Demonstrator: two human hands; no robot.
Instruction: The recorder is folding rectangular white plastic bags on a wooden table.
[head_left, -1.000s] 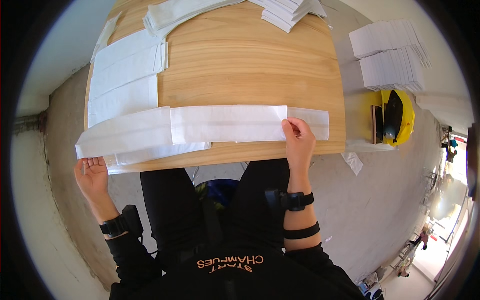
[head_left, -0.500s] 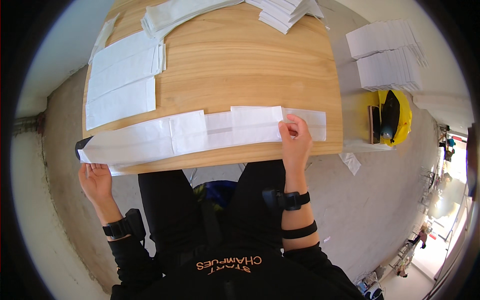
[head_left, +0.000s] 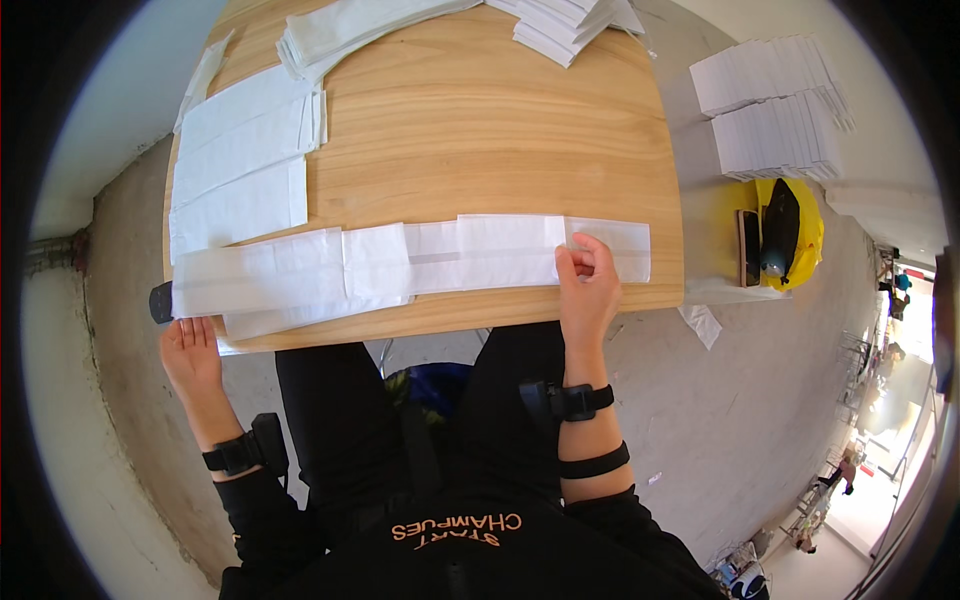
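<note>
My left hand (head_left: 192,352) and right hand (head_left: 589,293) touch the white sheets (head_left: 376,262) between them (can't tell if they're pinching).

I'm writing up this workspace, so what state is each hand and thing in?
Row of white sheets: overlapping, spread lengthwise
Left hand: fingers extended, at the row's left end
Right hand: thumb and fingers curled; grip unclear
White sheets at left: flat, overlapping
Far white bundle: layered
White piles at right: fanned
Yellow item: partly covered by a dark object
White scrap: crumpled
</note>
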